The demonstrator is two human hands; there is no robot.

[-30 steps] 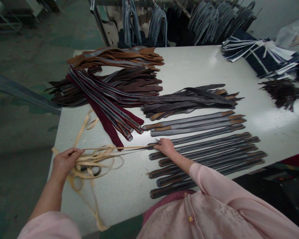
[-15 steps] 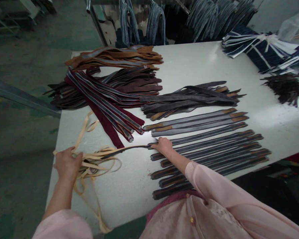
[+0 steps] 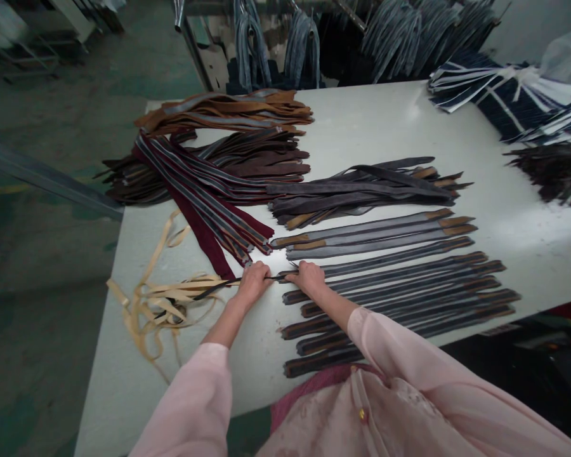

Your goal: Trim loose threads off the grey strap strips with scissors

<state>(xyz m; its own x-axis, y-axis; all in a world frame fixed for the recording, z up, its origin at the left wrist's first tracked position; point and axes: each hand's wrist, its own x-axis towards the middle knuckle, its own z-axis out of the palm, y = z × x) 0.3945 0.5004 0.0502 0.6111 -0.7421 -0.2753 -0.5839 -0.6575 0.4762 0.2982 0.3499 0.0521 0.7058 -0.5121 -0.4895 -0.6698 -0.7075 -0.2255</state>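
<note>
My left hand (image 3: 254, 284) is closed in a pinch on a narrow tape, dark here and tan further left. That tape runs back to a loose tangle of tan tape (image 3: 145, 308) on the table's left side. Just to the right, my right hand (image 3: 309, 279) is closed at the left end of a dark fabric strip (image 3: 390, 257), where the tape meets it. A thin dark pointed thing sticks out above its fingertips, too small to name. Several more dark strips with brown edges (image 3: 385, 311) lie side by side below that hand.
Beyond my hands lie grey strips (image 3: 380, 240), a dark grey pile (image 3: 361, 190), maroon strips (image 3: 200, 197), dark brown strips (image 3: 261, 155) and rust-brown strips (image 3: 228, 111). Tied navy and white pieces (image 3: 509, 101) and dark scraps (image 3: 552, 168) sit at right. Grey strips (image 3: 252, 47) hang behind the table.
My left hand has moved right from the tan tangle to beside my right hand and now pinches the tape there. My right hand stays at the strip's end.
</note>
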